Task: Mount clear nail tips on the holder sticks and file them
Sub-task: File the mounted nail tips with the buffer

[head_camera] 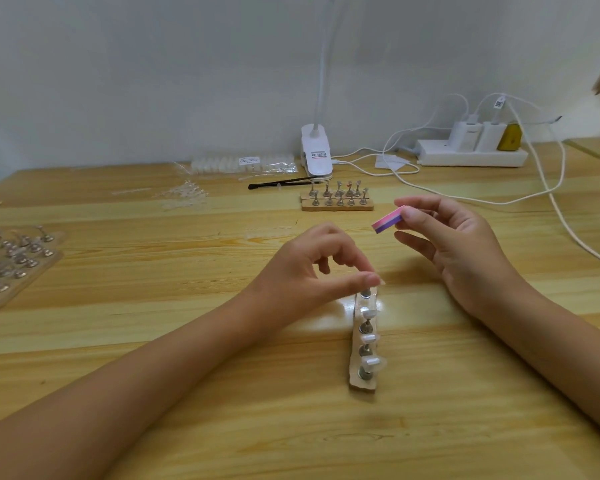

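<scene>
Cardboard strip (362, 383) lies end-on, mid bench (153, 341). Three clear nail tips (369, 311) sit mounted on sticks along it. Left hand (312, 268) is over the strip's far end, grip pinched thumb-to-forefinger on the top of the last holder stick (365, 293). Right hand (465, 251) is up and right of that end, grip closed on a pink-purple buffer block (388, 220), clear of the strip. Spare stick rack (336, 201) stands beyond.

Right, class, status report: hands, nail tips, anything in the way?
Left hand pinching top of far stick. Right hand holding pink file, off the table. Nothing between file and stick.
</scene>
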Available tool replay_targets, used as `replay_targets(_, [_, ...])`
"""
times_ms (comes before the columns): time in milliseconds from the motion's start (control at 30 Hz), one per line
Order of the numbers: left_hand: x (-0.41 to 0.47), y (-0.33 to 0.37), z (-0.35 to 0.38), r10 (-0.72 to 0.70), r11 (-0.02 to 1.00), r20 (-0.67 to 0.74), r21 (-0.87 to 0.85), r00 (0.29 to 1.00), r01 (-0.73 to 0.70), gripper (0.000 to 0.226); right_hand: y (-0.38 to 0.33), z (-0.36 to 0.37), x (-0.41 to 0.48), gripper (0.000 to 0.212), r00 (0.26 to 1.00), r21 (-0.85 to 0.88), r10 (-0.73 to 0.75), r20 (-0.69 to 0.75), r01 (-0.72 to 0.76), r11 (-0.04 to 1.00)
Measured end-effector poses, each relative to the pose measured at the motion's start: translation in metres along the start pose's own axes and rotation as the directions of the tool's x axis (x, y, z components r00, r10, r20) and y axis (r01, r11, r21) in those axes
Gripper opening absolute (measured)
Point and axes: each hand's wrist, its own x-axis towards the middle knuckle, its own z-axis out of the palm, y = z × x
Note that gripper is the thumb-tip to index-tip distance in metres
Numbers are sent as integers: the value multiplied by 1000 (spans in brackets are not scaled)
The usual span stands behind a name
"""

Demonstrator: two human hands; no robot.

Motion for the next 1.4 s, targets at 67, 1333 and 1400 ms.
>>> replay_targets(67, [-1,-1,3,10,1000,19,29,1000,-11,12,0,0,0,16,1000,-1,-1,4,1,1000])
replay_targets(1333, [-7,-7,0,564,567,282,551,776,-612,10,-1,0,1,19,999,-22,28,20,-28,999])
replay_targets(1400, [-7,-7,-1,563,571,288,542,774,-617,9,-1,1,0,22,999,-22,31,20,-30,999])
